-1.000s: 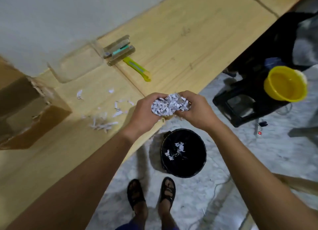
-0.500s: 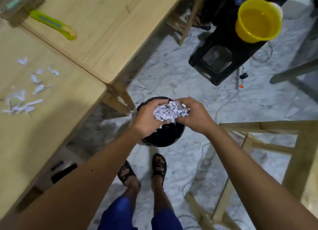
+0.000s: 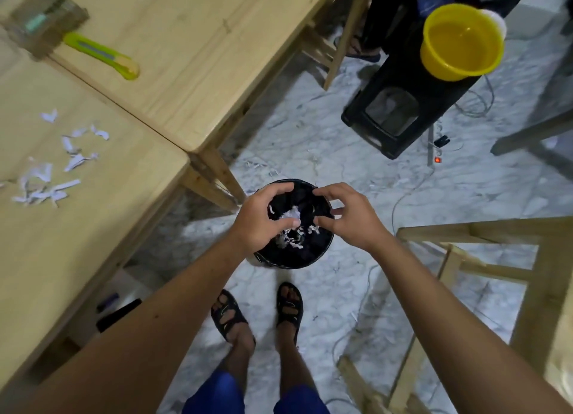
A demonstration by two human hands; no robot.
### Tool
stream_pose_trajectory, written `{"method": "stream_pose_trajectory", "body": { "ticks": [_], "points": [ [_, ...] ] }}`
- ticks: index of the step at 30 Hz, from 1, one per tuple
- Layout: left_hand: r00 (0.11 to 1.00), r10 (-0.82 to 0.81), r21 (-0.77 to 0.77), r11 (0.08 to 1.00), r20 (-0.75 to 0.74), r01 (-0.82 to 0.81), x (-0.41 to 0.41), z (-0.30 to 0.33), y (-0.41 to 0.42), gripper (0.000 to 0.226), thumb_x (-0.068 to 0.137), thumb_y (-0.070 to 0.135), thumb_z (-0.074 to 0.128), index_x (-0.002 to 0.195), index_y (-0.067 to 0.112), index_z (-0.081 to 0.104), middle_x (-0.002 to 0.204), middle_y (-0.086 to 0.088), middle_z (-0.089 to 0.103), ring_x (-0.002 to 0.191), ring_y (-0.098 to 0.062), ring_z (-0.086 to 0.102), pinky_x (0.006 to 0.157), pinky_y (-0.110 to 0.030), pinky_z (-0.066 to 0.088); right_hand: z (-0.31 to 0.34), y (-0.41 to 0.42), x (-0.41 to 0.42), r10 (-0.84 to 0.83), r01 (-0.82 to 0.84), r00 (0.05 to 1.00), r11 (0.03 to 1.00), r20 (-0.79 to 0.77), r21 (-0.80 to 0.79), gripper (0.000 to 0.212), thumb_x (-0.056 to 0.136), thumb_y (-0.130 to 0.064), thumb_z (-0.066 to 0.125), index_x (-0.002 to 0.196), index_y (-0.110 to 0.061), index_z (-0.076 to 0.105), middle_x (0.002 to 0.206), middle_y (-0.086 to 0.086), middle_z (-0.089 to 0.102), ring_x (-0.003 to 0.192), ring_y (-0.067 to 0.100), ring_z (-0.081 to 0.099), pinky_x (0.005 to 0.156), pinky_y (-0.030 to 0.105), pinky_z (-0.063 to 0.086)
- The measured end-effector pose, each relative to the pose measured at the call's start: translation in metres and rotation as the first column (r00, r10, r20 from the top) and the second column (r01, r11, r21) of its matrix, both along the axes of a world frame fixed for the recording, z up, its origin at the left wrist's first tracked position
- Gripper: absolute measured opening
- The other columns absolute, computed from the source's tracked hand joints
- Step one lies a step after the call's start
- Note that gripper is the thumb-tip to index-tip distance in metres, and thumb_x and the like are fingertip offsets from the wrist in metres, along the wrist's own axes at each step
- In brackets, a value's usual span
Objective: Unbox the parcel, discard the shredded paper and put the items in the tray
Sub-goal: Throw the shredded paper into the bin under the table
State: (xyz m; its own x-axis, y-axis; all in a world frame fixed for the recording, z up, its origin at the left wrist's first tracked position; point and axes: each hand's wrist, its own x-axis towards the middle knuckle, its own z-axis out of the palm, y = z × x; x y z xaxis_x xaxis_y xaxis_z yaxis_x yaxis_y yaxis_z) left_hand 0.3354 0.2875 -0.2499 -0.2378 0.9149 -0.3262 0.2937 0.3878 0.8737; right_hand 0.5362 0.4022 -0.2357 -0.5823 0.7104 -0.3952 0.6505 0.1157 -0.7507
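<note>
1. While we are looking down over the black bin, we are counting two hands above it: the left hand and the right hand, apart from each other, fingers loosely curled and gripping nothing.
2. We are seeing one bin on the floor, with the shredded paper lying inside it as a white clump and a few loose strips.
3. Left of the bin, we are counting two wooden tables set edge to edge; a scatter of paper scraps is lying on the nearer one.
4. Far up and left of the bin, one green box cutter is lying on the farther table, its end touching a blurred brownish object that we cannot identify.
5. Up and right of the bin, one yellow bowl is sitting on one black stool.
6. Just below the bin, we are seeing two sandalled feet.
7. Half a second ago both hands were clamping the paper bundle together over the bin; now they are parted and the paper is down in the bin.
</note>
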Motion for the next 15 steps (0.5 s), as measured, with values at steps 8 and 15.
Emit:
{"method": "stream_pose_trajectory", "body": {
  "ticks": [8, 15],
  "points": [
    [0.996, 0.086, 0.070, 0.994, -0.016, -0.085, -0.016, 0.029, -0.013, 0.066, 0.080, 0.024, 0.090, 0.140, 0.022, 0.062, 0.140, 0.011, 0.064, 0.134, -0.005, 0.056, 0.117, -0.037, 0.044, 0.024, -0.007, -0.021, 0.017, -0.016, 0.998, 1.000, -0.058, 0.015, 0.054, 0.081, -0.012, 0.085, 0.130, -0.022, 0.068, 0.127, -0.005, 0.062, 0.113, 0.015, 0.063, 0.094, 0.039, 0.059],
    [0.956, 0.284, 0.222, 0.939, -0.071, -0.262, -0.092, 0.092, -0.040, 0.065, 0.080, 0.021, 0.090, 0.139, 0.026, 0.062, 0.132, 0.009, 0.069, 0.121, -0.012, 0.066, 0.107, -0.040, 0.052, 0.067, -0.009, -0.107, 0.170, -0.136, 0.963, 0.977, -0.210, 0.167, 0.046, 0.085, -0.020, 0.083, 0.128, -0.031, 0.067, 0.124, -0.014, 0.062, 0.111, 0.004, 0.063, 0.086, 0.020, 0.059]
  ]
}}
